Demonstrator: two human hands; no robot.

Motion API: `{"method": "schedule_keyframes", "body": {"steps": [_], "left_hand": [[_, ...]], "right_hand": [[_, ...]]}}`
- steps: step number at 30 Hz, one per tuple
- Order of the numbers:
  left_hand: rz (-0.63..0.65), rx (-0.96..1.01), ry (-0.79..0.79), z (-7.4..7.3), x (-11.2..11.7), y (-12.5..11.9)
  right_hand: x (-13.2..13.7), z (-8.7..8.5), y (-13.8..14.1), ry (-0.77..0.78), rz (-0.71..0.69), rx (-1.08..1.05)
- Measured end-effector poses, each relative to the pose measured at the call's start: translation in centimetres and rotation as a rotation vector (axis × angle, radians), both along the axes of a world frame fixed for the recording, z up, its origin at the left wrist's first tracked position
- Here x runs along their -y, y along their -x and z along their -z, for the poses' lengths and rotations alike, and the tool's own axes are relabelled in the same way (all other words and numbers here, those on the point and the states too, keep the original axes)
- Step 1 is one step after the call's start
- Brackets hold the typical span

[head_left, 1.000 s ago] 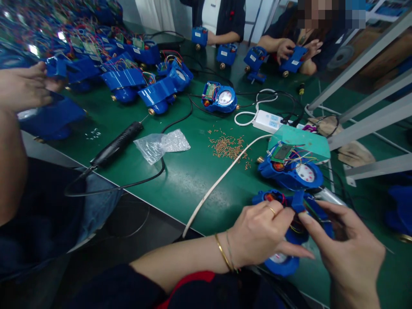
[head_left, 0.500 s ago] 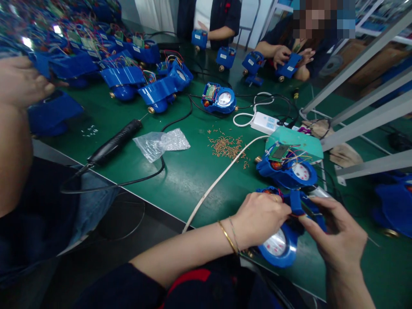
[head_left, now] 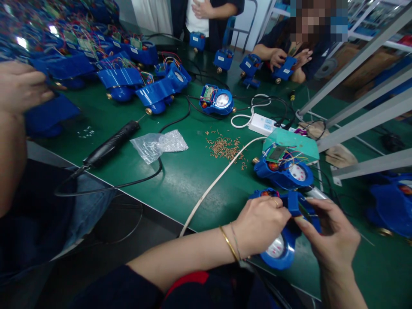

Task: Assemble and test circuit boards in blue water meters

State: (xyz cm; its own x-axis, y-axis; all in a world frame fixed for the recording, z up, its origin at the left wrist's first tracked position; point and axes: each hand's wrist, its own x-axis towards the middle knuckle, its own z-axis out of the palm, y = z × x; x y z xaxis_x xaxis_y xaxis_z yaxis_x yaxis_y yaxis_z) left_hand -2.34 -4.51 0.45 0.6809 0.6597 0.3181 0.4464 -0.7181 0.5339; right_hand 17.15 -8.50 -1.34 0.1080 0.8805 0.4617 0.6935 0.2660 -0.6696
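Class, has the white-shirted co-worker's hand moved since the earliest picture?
Yes, upward: the hand has risen from beside the blue meter below it to the white shirt.

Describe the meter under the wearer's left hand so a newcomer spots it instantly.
On the green table, go to the near edge, lower right, where the left hand and right hand nearly meet. The blue meter sits there, white dial showing just below the left hand. Unlike the uncovered meter just beyond it, this one is partly hidden by that hand.

Four visible dials; one power strip
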Motion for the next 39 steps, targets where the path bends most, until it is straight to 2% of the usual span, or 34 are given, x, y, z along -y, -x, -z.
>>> {"method": "schedule_keyframes", "body": {"steps": [2, 4, 7, 15, 26, 32, 39], "left_hand": [[-0.01, -0.009, -0.16, 0.1, -0.3, 0.4], [-0.06, 0.0, -0.199, 0.0, -0.8, 0.7], [-0.083, 0.065, -0.073, -0.2, -1.7, 1.0], [0.032, 0.139, 0.122, 1.0, -3.6, 0.8], [0.021, 0.568, 0.465, 2.5, -3.7, 0.3], [-0.001, 0.507, 0.542, 3.0, -3.7, 0.1], [0.045, 0.34, 0.551, 2.4, -4.0, 0.3]], "right_hand": [[-0.1, 0.0, -0.2, -0.003, -0.05, -0.028], [-0.1, 0.0, -0.4, -0.012, -0.086, -0.028], [-0.2, -0.2, -0.5, -0.045, -0.13, 0.025], [-0.1, -1.4, 0.1, -0.129, -0.153, 0.298], [-0.2, -1.6, 0.3, -0.099, -0.179, 0.318], [-0.2, -1.9, 0.4, -0.119, -0.225, 0.339], [-0.4, -2.0, 0.0, -0.082, -0.263, 0.316]]}}
